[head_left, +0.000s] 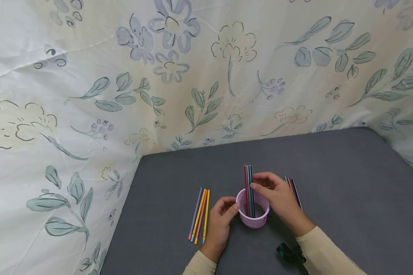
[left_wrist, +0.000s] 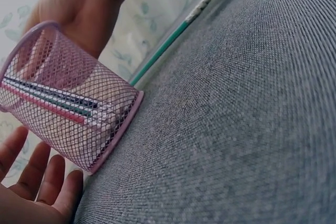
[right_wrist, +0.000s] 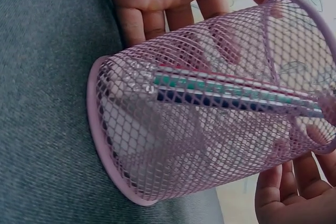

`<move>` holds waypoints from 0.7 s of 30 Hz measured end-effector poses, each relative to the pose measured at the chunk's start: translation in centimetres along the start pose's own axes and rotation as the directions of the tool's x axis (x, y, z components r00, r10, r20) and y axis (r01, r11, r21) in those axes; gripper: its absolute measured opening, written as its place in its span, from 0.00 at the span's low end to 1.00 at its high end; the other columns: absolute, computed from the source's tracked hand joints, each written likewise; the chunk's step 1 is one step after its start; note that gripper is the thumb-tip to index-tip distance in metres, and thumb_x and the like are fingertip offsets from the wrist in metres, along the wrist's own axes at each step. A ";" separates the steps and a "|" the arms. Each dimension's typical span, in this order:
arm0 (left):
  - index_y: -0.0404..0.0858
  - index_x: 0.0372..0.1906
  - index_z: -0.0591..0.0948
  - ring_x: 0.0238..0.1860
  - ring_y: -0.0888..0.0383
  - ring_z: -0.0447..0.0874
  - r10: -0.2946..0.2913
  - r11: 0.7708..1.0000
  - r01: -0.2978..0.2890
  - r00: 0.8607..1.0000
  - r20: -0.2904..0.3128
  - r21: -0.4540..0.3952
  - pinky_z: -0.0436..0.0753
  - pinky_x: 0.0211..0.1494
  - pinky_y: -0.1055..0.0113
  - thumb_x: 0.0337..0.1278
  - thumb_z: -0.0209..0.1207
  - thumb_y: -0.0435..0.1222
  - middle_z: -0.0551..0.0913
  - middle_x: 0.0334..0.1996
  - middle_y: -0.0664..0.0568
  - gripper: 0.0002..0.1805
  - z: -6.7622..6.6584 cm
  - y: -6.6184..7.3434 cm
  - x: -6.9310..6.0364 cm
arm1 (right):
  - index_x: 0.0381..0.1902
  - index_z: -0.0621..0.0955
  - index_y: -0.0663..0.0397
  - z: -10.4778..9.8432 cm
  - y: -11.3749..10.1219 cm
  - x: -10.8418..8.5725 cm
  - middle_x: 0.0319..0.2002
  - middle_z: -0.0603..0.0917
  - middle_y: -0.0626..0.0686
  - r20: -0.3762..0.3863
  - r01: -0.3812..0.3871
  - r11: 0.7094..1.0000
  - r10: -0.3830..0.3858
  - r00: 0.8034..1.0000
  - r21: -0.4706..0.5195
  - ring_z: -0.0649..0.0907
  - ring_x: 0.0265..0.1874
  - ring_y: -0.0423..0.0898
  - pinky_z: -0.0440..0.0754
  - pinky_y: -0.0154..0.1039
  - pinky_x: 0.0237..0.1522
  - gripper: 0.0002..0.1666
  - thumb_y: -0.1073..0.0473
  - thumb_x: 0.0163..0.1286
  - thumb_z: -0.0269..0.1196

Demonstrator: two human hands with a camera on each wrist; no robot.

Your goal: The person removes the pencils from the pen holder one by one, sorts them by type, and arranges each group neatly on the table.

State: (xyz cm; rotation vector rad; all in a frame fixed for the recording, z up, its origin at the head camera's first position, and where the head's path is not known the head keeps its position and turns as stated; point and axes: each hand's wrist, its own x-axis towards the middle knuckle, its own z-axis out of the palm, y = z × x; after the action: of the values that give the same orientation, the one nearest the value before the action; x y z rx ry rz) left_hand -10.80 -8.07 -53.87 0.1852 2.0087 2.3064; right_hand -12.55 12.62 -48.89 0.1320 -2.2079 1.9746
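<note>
A pink mesh pencil cup (head_left: 254,222) stands upright on the grey surface between the hands. My left hand (head_left: 221,220) holds its left side, thumb at the rim and fingers against the mesh. With thumb and fingers, my right hand (head_left: 283,195) pinches a small bundle of pencils (head_left: 248,178) coloured red, green and dark. The bundle stands nearly upright, its upper part above the rim. Through the mesh in the right wrist view, the lower ends of the pencils (right_wrist: 210,90) show inside the cup, a little above its base.
Several purple, yellow and orange pencils (head_left: 200,215) lie side by side left of the left hand. More pencils (head_left: 293,187) lie partly hidden behind the right hand. A black device (head_left: 290,253) sits by the right wrist. Floral fabric (head_left: 192,95) hangs behind the grey table (head_left: 365,191).
</note>
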 end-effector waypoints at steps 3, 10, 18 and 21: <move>0.33 0.55 0.86 0.49 0.51 0.84 0.000 1.000 0.000 1.000 -0.002 0.009 0.83 0.56 0.63 0.76 0.65 0.37 0.87 0.49 0.44 0.13 0.0 0.0 0.0 | 0.58 0.86 0.63 0.1 0.3 0.1 0.48 0.86 0.60 -0.003 -0.006 1.000 0.006 1.000 -0.011 0.83 0.47 0.52 0.84 0.35 0.46 0.16 0.64 0.76 0.72; 0.33 0.55 0.86 0.49 0.50 0.84 -0.002 1.000 0.002 1.000 -0.008 0.006 0.83 0.56 0.63 0.77 0.65 0.37 0.87 0.50 0.44 0.13 0.0 0.0 0.1 | 0.58 0.87 0.62 0.2 0.6 0.1 0.48 0.87 0.58 -0.013 -0.016 0.999 0.016 1.000 -0.037 0.84 0.47 0.54 0.84 0.34 0.46 0.16 0.63 0.75 0.73; 0.33 0.55 0.86 0.50 0.50 0.85 -0.004 1.000 0.004 1.000 -0.006 0.005 0.83 0.56 0.63 0.76 0.65 0.36 0.86 0.50 0.44 0.13 0.0 0.2 0.1 | 0.55 0.87 0.62 0.2 0.5 0.1 0.47 0.88 0.57 -0.023 0.008 0.998 -0.009 1.000 -0.065 0.84 0.46 0.52 0.83 0.34 0.46 0.13 0.64 0.76 0.71; 0.32 0.55 0.86 0.50 0.51 0.84 0.004 1.000 -0.004 1.000 0.000 0.008 0.83 0.56 0.64 0.76 0.65 0.36 0.86 0.50 0.43 0.13 -0.1 0.2 0.1 | 0.55 0.87 0.63 0.2 0.4 0.1 0.46 0.87 0.57 -0.029 0.018 0.998 -0.020 0.999 -0.062 0.84 0.44 0.50 0.83 0.33 0.45 0.13 0.65 0.76 0.71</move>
State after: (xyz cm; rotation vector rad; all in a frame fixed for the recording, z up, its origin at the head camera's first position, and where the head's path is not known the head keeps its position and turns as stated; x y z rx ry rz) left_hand -10.88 -8.18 -53.69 0.1904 2.0198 2.3011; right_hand -12.70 12.48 -49.28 0.1151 -2.2379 1.8842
